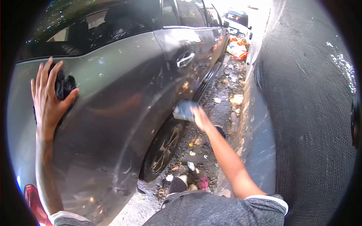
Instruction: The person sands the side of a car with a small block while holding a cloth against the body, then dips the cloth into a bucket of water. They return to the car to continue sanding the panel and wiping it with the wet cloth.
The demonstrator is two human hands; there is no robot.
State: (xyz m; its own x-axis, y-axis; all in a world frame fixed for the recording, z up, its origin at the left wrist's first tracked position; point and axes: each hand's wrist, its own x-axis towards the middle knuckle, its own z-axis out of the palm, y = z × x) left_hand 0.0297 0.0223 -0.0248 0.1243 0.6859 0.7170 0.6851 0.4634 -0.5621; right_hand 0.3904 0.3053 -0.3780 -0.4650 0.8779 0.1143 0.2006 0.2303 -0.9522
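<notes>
In the head view, your left hand (49, 94) is at the left of the frame, laid over a black cloth (65, 86) against the rear side panel of a dark grey car (102, 113). Its fingers are extended and slightly spread, with the thumb held apart toward the right; the fingertips point up toward the lower edge of the rear side window (113, 26). Your right hand (202, 118) is near the centre of the frame, gripping the right end of a blue-grey block (183, 110), its fingers closed on that edge; blur hides their exact placing. The block sits just above the rear wheel (166, 150), by the wheel arch, and you cannot tell whether it touches the bodywork. Above it, toward the upper middle, is a chrome door handle (185, 59). A dark, textured wall (309, 120) fills the right of the frame, and the narrow wet ground between wall and car is strewn with litter, including a red-and-white bag (237, 49) at upper right of centre. A red tail light (33, 201) shows at lower left.
</notes>
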